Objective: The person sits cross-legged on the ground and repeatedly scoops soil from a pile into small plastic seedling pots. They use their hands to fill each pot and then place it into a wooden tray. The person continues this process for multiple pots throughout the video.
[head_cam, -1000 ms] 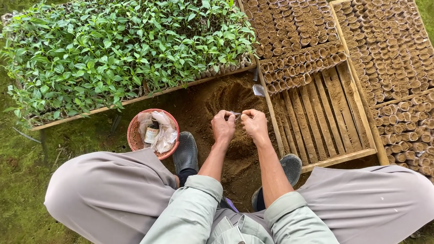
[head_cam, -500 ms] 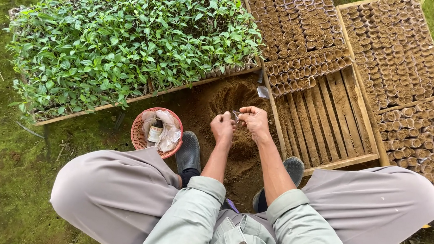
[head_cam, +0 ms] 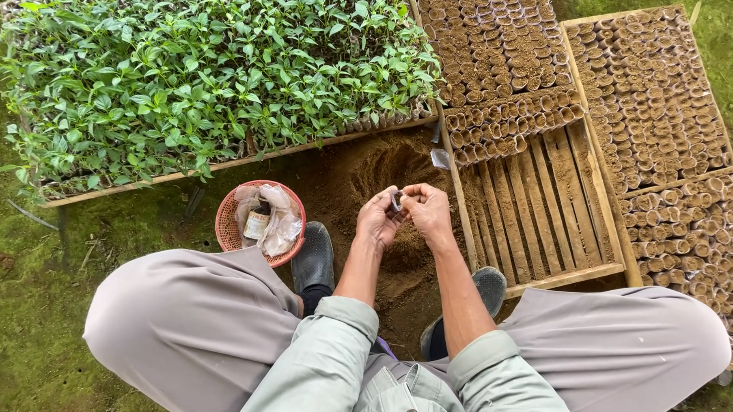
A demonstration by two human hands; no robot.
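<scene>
Head view: both hands (head_cam: pixel 404 215) pinch a small clear pot (head_cam: pixel 397 202) over loose soil (head_cam: pixel 384 170) between wooden trays (head_cam: pixel 545 204).

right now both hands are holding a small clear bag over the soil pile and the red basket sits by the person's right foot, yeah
Not quite: the red basket sits by the left foot, not the right. The head view shows it left of the soil pile. The rest holds: the left hand and right hand hold a small clear bag together over the soil.
</scene>
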